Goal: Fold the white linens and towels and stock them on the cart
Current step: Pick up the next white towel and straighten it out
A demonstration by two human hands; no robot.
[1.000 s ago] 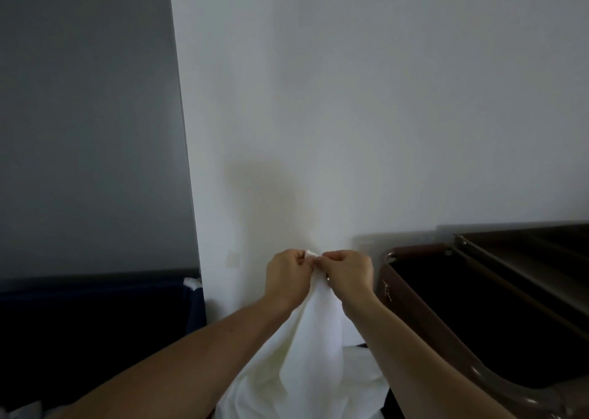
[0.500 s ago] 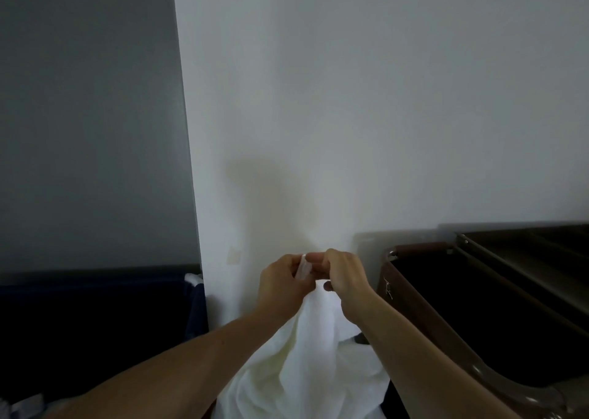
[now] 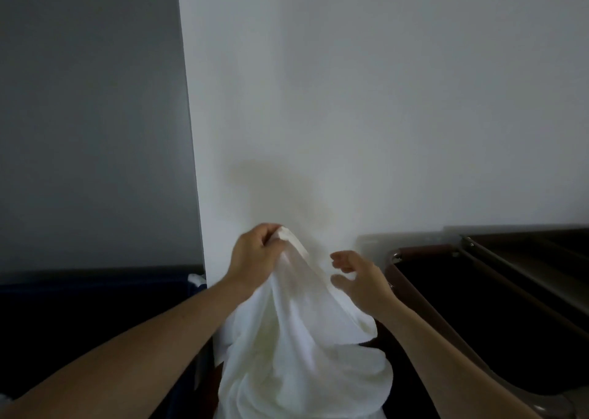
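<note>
One hand held the white linen (image 3: 296,339) up before the wall (image 3: 382,100).
The left hand (image 3: 255,256) pinched its top corner, cloth hanging below the grip; the right hand (image 3: 360,281) hovered beside it, fingers loosely spread, holding nothing, near the brown cart (image 3: 414,254).

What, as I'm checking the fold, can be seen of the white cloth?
The white cloth looks soft and plain, hemmed at its top corner. The left hand pinches that corner, holding it up; the rest hangs in loose, unfolded drapes, running out of frame below. The right hand is open beside it.
</note>
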